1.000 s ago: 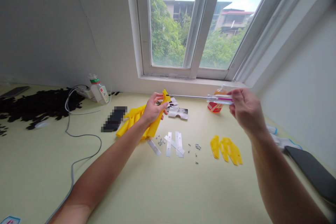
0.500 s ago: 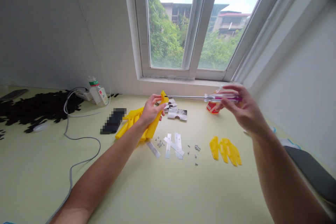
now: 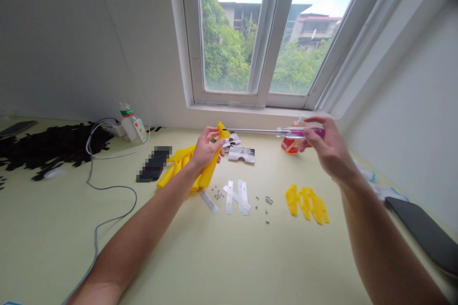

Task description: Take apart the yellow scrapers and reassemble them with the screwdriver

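The red label (image 3: 289, 146) is unreadable for me. Left hand (image 3: 205, 151) grips the yellow handle (image 3: 211, 170); right hand (image 3: 328, 150) holds the screwdriver (image 3: 281, 131), pointing to it.

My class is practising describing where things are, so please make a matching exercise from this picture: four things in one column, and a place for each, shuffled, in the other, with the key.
Things
1. screwdriver
2. long yellow piece at the screwdriver's tip
3. flat yellow pieces
4. scattered black scraps

Places
A. in the left hand
B. at the far left of the table
C. in the right hand
D. lying on the table, to the right of the small screws

Right pairs
1-C
2-A
3-D
4-B
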A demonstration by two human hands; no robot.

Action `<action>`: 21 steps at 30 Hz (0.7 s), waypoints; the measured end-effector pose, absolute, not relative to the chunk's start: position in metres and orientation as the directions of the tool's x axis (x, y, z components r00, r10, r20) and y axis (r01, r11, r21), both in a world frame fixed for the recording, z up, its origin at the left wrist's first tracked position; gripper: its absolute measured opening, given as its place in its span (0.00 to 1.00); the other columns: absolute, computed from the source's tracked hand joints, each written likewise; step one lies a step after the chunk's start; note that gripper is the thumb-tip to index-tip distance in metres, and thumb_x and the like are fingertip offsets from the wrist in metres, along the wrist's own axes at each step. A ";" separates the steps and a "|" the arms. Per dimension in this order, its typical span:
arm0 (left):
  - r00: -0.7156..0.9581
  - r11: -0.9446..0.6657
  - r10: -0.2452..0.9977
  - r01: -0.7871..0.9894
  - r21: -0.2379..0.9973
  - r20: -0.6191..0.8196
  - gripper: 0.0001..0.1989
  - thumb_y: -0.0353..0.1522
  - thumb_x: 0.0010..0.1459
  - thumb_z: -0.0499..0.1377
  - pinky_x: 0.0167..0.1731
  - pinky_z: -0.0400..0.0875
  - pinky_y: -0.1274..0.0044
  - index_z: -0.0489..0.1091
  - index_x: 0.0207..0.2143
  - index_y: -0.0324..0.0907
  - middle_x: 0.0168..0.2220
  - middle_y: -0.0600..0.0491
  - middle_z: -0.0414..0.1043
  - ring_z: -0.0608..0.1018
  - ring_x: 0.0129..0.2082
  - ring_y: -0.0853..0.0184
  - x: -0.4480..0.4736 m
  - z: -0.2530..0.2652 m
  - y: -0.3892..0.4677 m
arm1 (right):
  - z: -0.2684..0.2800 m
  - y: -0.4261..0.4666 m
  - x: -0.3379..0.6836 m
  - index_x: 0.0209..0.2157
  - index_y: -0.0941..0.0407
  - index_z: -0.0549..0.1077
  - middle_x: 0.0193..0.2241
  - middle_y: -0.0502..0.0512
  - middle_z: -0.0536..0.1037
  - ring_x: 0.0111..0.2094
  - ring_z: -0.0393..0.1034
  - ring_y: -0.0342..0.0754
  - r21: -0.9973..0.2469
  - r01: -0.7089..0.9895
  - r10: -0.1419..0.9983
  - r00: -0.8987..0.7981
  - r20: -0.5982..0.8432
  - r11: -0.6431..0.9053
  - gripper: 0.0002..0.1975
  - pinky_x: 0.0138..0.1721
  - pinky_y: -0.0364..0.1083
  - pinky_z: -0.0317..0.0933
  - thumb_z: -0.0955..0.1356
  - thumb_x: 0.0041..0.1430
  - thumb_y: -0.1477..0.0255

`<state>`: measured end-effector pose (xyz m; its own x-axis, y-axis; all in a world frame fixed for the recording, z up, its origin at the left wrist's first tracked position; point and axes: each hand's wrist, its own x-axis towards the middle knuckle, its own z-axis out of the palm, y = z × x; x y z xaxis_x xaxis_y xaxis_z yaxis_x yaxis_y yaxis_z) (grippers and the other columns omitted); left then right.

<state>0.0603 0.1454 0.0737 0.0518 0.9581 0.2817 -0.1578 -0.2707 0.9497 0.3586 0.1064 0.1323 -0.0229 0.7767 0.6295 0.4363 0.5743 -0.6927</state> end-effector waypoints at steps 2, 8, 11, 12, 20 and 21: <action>0.052 -0.263 0.961 -0.148 0.953 0.273 0.21 0.39 0.51 0.67 0.09 0.66 0.82 0.61 0.41 0.45 0.54 0.46 0.64 0.74 0.17 0.76 0.061 0.075 0.144 | 0.134 0.106 0.357 0.51 0.47 0.65 0.44 0.55 0.76 0.33 0.75 0.48 -0.700 0.375 0.771 -0.065 0.634 0.608 0.21 0.33 0.48 0.73 0.70 0.58 0.59; 0.072 -0.253 0.962 -0.129 0.959 0.263 0.20 0.38 0.50 0.67 0.10 0.67 0.81 0.62 0.41 0.44 0.54 0.45 0.65 0.74 0.17 0.76 0.065 0.077 0.140 | 0.135 0.104 0.361 0.42 0.51 0.70 0.27 0.50 0.74 0.22 0.70 0.45 -0.700 0.555 0.774 0.149 0.615 0.449 0.16 0.24 0.46 0.69 0.65 0.62 0.54; 0.051 -0.256 0.963 -0.120 0.959 0.264 0.21 0.39 0.50 0.67 0.10 0.67 0.82 0.62 0.41 0.44 0.54 0.46 0.66 0.74 0.17 0.76 0.065 0.077 0.140 | 0.136 0.104 0.364 0.55 0.46 0.63 0.44 0.55 0.76 0.32 0.75 0.48 -0.710 0.425 0.804 -0.077 0.590 0.562 0.25 0.31 0.48 0.72 0.71 0.57 0.59; 0.049 -0.254 0.964 -0.117 0.960 0.261 0.21 0.39 0.50 0.67 0.10 0.67 0.82 0.62 0.41 0.44 0.53 0.46 0.66 0.74 0.17 0.76 0.065 0.077 0.140 | 0.135 0.104 0.365 0.56 0.45 0.62 0.45 0.55 0.76 0.33 0.75 0.49 -0.707 0.405 0.798 -0.106 0.593 0.579 0.28 0.32 0.48 0.73 0.71 0.56 0.60; 0.029 -0.254 0.966 -0.096 0.962 0.258 0.21 0.39 0.50 0.67 0.10 0.68 0.82 0.61 0.41 0.44 0.53 0.45 0.66 0.74 0.17 0.76 0.065 0.075 0.141 | 0.136 0.103 0.363 0.59 0.47 0.63 0.46 0.57 0.77 0.32 0.75 0.48 -0.661 0.484 0.787 -0.102 0.608 0.573 0.28 0.31 0.47 0.72 0.70 0.58 0.59; 0.025 -0.251 0.967 -0.091 0.964 0.254 0.21 0.39 0.50 0.67 0.10 0.68 0.82 0.61 0.41 0.43 0.53 0.44 0.66 0.75 0.17 0.76 0.066 0.075 0.141 | 0.137 0.102 0.363 0.60 0.45 0.62 0.49 0.57 0.75 0.34 0.75 0.48 -0.653 0.466 0.778 -0.138 0.613 0.598 0.30 0.33 0.47 0.72 0.71 0.57 0.60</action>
